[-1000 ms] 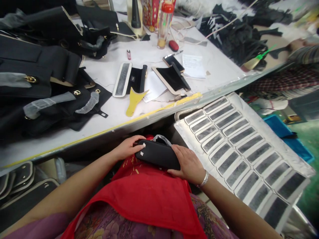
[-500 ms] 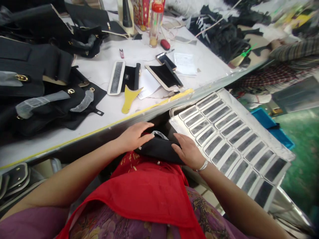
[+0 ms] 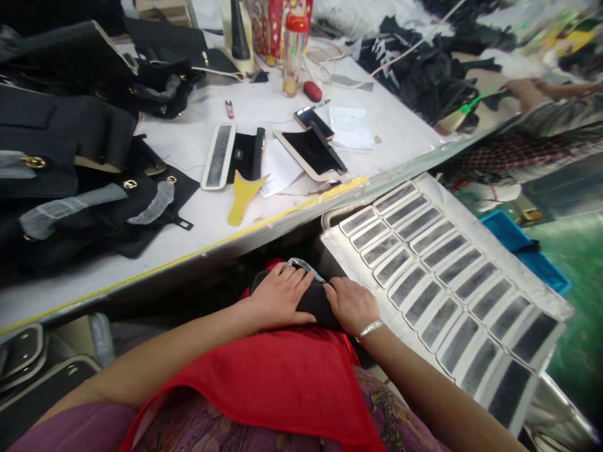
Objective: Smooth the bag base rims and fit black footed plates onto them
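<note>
A black leather piece (image 3: 316,300) lies on my lap over a red apron (image 3: 282,376), just below the table edge. My left hand (image 3: 281,295) lies flat on top of it with fingers stretched out, pressing down. My right hand (image 3: 349,304) rests on its right end, fingers curled over the edge and gripping it; a silver bracelet is on that wrist. Most of the black piece is hidden under both hands. A bit of clear plastic (image 3: 301,265) shows behind it.
A white worktable (image 3: 198,138) carries black bag parts (image 3: 70,144), a yellow scraper (image 3: 241,196), white-rimmed strips, a phone (image 3: 313,119) and a bottle (image 3: 292,53). To my right a foil-covered tray (image 3: 475,207) holds several glue-coated strips. Another person's arm (image 3: 556,107) is at far right.
My left hand has slid from the piece's left end onto its top and flattened. The piece sits lower on my lap and my hands are closer together. The view shifted slightly.
</note>
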### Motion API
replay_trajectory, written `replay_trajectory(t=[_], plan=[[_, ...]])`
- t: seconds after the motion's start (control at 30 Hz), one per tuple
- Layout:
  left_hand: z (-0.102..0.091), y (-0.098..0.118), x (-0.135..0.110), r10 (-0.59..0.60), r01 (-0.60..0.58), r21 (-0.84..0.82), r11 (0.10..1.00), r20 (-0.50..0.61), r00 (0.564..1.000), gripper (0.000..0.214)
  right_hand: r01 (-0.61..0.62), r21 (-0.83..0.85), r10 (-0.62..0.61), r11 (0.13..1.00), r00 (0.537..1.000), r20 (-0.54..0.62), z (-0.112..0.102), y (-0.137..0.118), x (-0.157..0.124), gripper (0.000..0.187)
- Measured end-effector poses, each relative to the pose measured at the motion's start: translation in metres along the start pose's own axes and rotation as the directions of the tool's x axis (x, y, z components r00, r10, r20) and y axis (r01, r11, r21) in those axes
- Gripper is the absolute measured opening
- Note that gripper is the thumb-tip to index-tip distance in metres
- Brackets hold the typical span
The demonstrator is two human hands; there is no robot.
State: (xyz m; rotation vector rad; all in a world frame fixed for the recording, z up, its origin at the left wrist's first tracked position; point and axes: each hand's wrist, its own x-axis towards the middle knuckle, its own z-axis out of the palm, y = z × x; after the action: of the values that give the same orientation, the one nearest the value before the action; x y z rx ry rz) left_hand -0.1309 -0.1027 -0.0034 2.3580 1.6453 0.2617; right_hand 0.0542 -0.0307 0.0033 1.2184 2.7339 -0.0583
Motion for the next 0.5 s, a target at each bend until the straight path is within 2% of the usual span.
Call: replay_trajectory(t=[0.2,0.4,0.5], plan=[[0.016,0.009,0.005,0.007,-0.014,-0.089,0.996,-0.082,0.997,0.09,0.076,0.006,-0.076,0.997,0.996,-0.048,0.004,0.0,0.004,0.037],[0.008,-0.002,-0.002,0.008,-0.038,-0.211,0.977,-0.142,0.99,0.091,0.083,0.032,-0.084,0.996,0.996,0.026,0.002,-0.005,0.009,0.037],[0.007,-0.005,-0.003,-0.006,-0.048,-0.298,0.953,-0.178,0.984,0.085,0.082,0.106,-0.091,0.991,0.993,0.077,-0.002,-0.003,0.011,0.038]])
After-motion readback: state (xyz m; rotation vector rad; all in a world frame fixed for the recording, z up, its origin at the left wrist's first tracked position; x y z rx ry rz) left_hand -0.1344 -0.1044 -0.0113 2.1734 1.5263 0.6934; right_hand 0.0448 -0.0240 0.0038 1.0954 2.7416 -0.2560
